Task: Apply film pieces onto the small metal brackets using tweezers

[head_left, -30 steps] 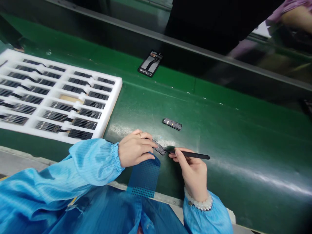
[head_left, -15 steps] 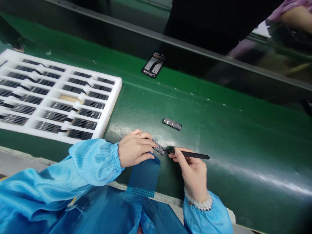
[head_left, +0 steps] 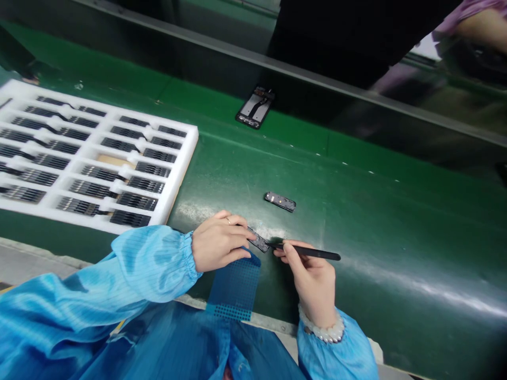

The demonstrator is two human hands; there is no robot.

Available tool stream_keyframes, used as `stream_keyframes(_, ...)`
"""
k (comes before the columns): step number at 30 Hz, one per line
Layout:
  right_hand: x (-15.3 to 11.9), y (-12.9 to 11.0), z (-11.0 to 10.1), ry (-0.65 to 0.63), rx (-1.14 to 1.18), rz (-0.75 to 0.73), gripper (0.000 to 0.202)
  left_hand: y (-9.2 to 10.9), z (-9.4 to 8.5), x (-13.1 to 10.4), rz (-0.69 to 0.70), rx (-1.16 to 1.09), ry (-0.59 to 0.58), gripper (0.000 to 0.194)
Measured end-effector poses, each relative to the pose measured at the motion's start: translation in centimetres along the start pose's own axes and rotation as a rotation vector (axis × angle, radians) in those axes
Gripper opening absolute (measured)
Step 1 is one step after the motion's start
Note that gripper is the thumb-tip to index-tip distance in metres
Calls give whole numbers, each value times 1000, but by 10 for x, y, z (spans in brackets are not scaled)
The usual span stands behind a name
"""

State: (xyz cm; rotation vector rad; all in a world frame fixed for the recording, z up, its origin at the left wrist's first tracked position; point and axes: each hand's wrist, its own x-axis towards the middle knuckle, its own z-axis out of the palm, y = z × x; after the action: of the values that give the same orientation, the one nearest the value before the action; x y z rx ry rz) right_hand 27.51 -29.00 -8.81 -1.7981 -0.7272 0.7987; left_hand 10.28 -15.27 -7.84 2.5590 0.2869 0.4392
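Note:
My left hand is closed on a small black phone part, its fingertips pressing the part's left end against the green surface. Between finger and thumb, my right hand grips black tweezers. Their tips touch or hover just over the right end of that part; I cannot tell which. Below my left fingers lies a blue translucent sheet with rows of small dark dots. A second narrow black phone part rests on the surface beyond my hands.
On the left, a white foam tray holds many dark, striped flat parts in slots. A phone screen assembly lies on the green belt behind. A dark rail crosses the back. Another person's arm shows at top right.
The phone screen assembly has shifted slightly to the right along with the belt. My hands and the tweezers stay almost in place.

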Motion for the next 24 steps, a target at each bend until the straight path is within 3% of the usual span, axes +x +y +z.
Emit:
stream_keyframes(7,-5,-2,1,-2,-115,-137,18,0,0,0,-13,-3,-13,22)
stream_keyframes(15,-15,5,-1,-34,-320,-530,17,-1,0,0,2,7,4,22)
stream_keyframes(21,-16,8,-4,19,-294,-489,18,-1,1,-1,-7,-4,-2,21)
stream_keyframes(24,-17,9,-4,-19,-319,-500,17,0,1,-1,-1,-1,-2,22)
